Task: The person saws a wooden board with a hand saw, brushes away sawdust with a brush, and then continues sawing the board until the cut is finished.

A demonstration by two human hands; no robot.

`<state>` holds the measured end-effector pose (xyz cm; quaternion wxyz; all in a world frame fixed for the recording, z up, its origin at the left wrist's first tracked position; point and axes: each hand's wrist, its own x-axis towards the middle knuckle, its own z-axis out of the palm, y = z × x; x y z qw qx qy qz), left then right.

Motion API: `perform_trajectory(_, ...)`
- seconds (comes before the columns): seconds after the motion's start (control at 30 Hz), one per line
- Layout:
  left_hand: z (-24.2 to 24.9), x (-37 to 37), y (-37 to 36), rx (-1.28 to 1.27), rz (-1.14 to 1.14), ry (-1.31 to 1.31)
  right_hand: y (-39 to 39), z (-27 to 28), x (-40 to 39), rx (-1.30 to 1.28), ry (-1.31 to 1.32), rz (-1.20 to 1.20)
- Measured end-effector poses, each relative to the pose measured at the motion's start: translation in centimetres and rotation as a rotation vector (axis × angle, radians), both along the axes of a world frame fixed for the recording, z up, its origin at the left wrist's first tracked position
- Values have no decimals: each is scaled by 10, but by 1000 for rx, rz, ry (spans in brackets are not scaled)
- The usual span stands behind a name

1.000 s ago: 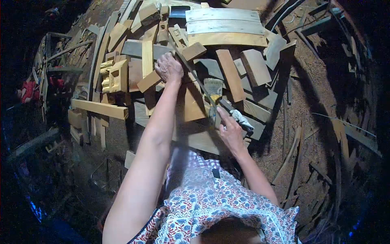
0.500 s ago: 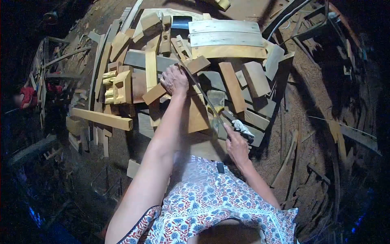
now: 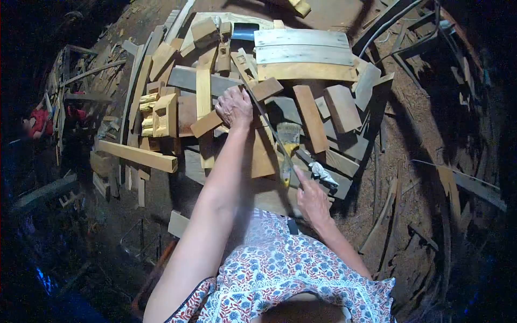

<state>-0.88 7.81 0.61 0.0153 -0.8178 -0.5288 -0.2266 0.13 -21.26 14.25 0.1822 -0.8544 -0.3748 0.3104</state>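
My left hand (image 3: 235,107) is closed over a short wooden block (image 3: 267,89), pressing it onto the wood below. The block's ends stick out on both sides of the fingers. In my right hand (image 3: 314,203) is a handsaw (image 3: 269,124), seen nearly edge on, its long thin blade running up and left across the block beside my left hand. My right index finger points along the blade; the handle is hidden in the palm. A paintbrush (image 3: 288,141) with a yellow band lies just right of the blade, and a crumpled white piece (image 3: 322,172) lies near my right hand.
Light planks (image 3: 301,47) lie at the back of the work surface. A carved yellow block (image 3: 164,116) and a long bar (image 3: 137,155) lie left. Several offcuts, such as a brown block (image 3: 343,109), lie right. Wood strips (image 3: 379,215) litter the ground.
My right hand has drawn the saw slightly back toward my body. My left hand keeps its hold on the block. The whole view has shifted a little.
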Motion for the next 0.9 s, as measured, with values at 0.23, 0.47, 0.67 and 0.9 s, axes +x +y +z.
perform_trajectory(0.23, 3, -3, -5, 6, -42, 65, 42, -33, 6, 118, -1, -19)
perform_trajectory(0.47, 1, 1, -2, -16, 19, 81, 38, -54, 7, 214, -62, -65)
perform_trajectory(0.67, -5, -3, -2, 1, -37, 83, 46, -34, 23, 163, -8, -35)
perform_trajectory(0.9, -4, 3, -3, -18, 52, 135, 21, -44, 14, 203, -40, -56)
